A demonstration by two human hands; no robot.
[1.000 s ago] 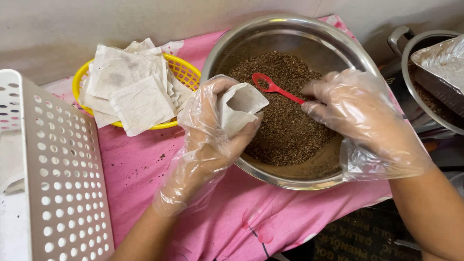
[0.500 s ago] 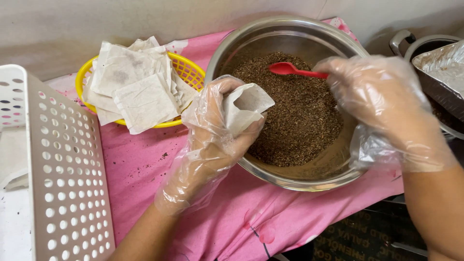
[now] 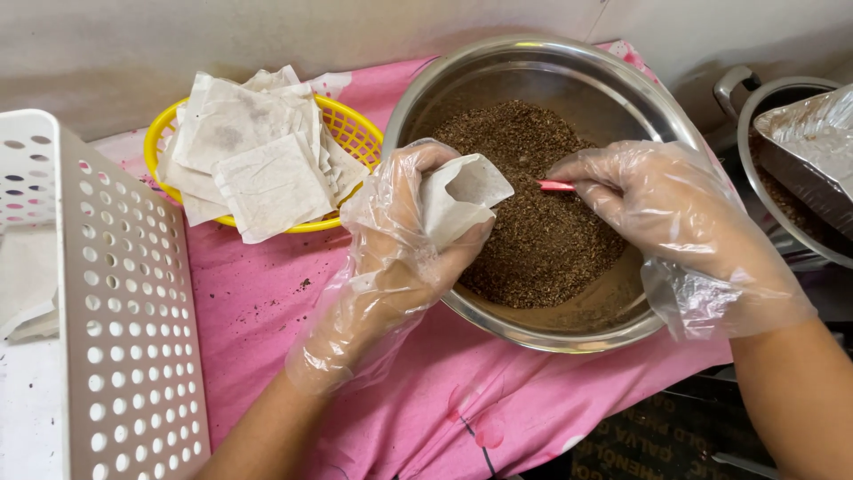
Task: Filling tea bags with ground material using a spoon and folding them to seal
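Filter bag (image 3: 462, 200), the small white paper pouch, sits in your left hand (image 3: 404, 244) right at the near-left rim of the steel mixing bowl (image 3: 533, 333), its open mouth turned toward the bowl's middle. Your left hand, in a loose clear plastic glove, is curled narrow around the pouch, thumb and fingers pinching its lower part so the top flap stands free.

Across the bowl, your right hand (image 3: 662, 209), gloved the same way, is closed on a red spoon (image 3: 557, 186); only a short piece of the handle shows, pointing left toward the pouch, and the scoop end is hidden under your fingers. The spoon lies just to the right of the bag's mouth, near it but not touching, both over the brown, coarse ground filling (image 3: 542, 231) in the bowl. The pouch is thin, creased and slightly translucent, and you cannot see whether anything is inside.

Left of the bowl, a yellow basket (image 3: 351, 129) holds a stack of flat white pouches (image 3: 253, 164) on the pink tablecloth (image 3: 267, 302). Farther left stands a white perforated bin (image 3: 107, 338).
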